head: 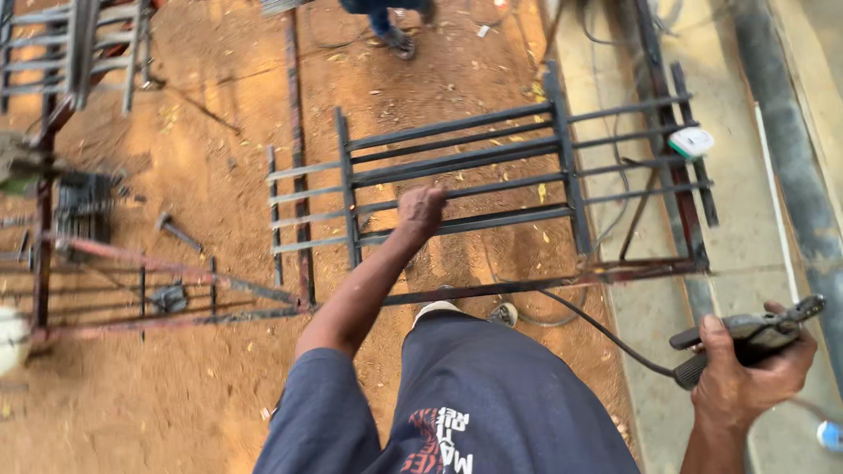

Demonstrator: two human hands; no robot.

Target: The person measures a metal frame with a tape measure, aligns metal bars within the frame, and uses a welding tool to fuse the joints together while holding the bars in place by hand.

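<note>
Left hand [421, 209]: reaches out to the middle of the scene, fingers curled shut around a bar of the grille [457, 167].

Grille: dark metal frame with horizontal bars and upright posts, propped off the ground at centre, its far side toward the top of the view. A paler set of short bars sticks out on its left end.

Right hand [746, 373]: near right, fingers wrapped tight round the holder [755, 335] (a dark clamp-like welding tool, jaws pointing right and far). A black cable [606, 333] runs from the holder's handle leftward toward the grille's near edge.

White object [691, 140]: small, with green trim, resting on the grille's right-hand bars.

Rusty rails [176, 272]: reddish lengths lying near left, meeting the grille's near left corner.

Hammer [178, 231]: on the dirt, left of the grille.

Second grille [79, 44]: grey, far left corner.

Ground: red dirt [219, 149] on the left, concrete strip [746, 228] on the right.

Another person's foot [399, 39]: far centre, on the dirt, well apart from the grille.
</note>
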